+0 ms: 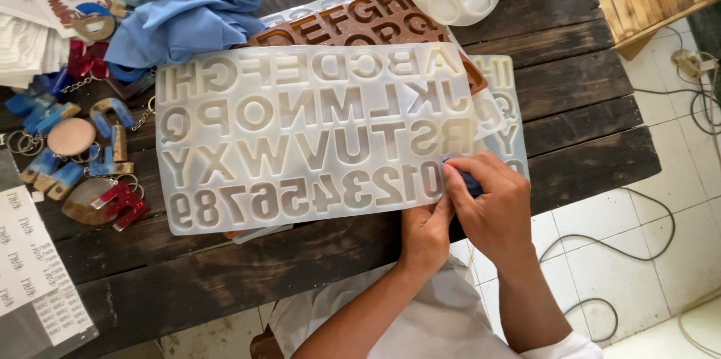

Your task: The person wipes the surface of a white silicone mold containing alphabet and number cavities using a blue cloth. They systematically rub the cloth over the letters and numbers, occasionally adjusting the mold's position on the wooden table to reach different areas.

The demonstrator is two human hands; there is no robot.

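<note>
Right hand (492,205) curled over a small dark blue piece (472,182), pinching it against the lower right edge of the translucent white silicone letter-and-number mould (315,134). Left hand (424,235) gripping that mould's bottom edge from below. Mould lying flat on the dark wooden desk (578,96), long axis left-right, cavities looking empty.

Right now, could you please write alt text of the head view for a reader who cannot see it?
Two bare hands, the left hand and the right hand, hold the lower right edge of a translucent white letter mould on a dark wooden table. A brown letter mould, blue cloth and resin keychains lie around it.
</note>
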